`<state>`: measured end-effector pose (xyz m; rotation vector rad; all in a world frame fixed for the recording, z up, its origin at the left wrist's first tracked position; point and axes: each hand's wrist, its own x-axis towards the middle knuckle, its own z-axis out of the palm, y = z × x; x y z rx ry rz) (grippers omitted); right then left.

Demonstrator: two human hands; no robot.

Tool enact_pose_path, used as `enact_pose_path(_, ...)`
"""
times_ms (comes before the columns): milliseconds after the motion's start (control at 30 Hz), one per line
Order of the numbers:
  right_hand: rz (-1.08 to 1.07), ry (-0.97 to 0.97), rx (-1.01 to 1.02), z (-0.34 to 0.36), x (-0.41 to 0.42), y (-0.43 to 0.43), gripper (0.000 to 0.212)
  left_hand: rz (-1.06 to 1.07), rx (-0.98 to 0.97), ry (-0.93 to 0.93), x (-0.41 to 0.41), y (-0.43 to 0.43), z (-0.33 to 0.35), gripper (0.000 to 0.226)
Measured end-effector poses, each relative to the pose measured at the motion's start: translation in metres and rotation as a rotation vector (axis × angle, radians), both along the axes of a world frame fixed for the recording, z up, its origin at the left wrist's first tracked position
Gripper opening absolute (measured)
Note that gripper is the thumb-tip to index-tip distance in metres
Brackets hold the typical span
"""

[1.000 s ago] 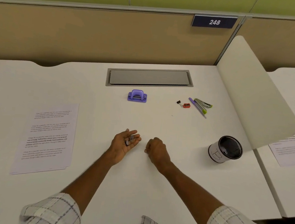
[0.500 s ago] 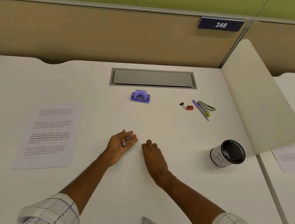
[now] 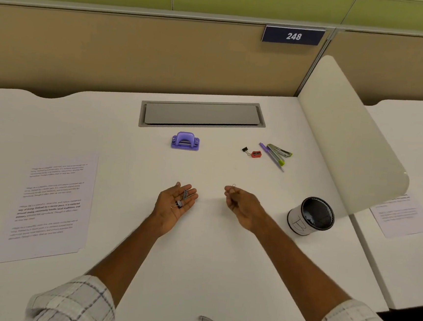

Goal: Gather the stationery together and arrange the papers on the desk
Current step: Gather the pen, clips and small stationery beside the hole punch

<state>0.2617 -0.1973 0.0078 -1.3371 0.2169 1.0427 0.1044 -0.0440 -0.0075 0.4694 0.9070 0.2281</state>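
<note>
Clips (image 3: 182,199) lie in the flat, upturned left hand (image 3: 173,207) over the desk's (image 3: 196,266) middle; right hand (image 3: 243,206) pinches one paper clip (image 3: 233,186).

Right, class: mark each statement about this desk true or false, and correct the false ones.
1. The left hand lies palm up with clips resting in it. True.
2. The right hand holds nothing. False: it pinches a wire paper clip.
3. The hole punch is green. False: it is purple.
4. The mesh cup stands to the right of the right hand. True.
5. The red sharpener is inside the mesh cup. False: it lies on the desk beside a black binder clip.
</note>
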Motion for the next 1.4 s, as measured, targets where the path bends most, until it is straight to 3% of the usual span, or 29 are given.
enact_pose_path(167, -0.208, 0.171, 0.122, 0.011, 0.04, -0.014, 0.017, -0.033, -0.015, -0.034, 0.042, -0.014, 0.01, 0.048)
enact_pose_path(733, -0.456, 0.079, -0.074, 0.017, 0.128, -0.004, 0.034, -0.129, 0.082, 0.0, 0.21, -0.034, 0.04, 0.062)
enact_pose_path(800, -0.47, 0.075, -0.085, 0.015, 0.136, 0.0, 0.029, -0.162, 0.116, 0.003, 0.227, -0.029, 0.04, 0.05)
enact_pose_path(867, -0.471, 0.063, -0.121, 0.011, 0.143, 0.003, 0.026, -0.173, 0.108, -0.002, 0.247, -0.023, 0.034, 0.025)
enact_pose_path(1033, -0.456, -0.001, -0.224, 0.001, 0.161, 0.015, 0.033, -0.17, 0.199, 0.043, 0.29, -0.005, 0.023, 0.022)
enact_pose_path(1200, -0.384, -0.104, -0.352, -0.004, 0.172, 0.022, 0.036, -0.244, 0.299, 0.073, 0.314, 0.001, 0.022, 0.056)
enact_pose_path(1400, -0.353, -0.298, -0.422, -0.009, 0.167, 0.022, 0.034, -0.366, 0.383, 0.079, 0.322, 0.002, 0.012, 0.063)
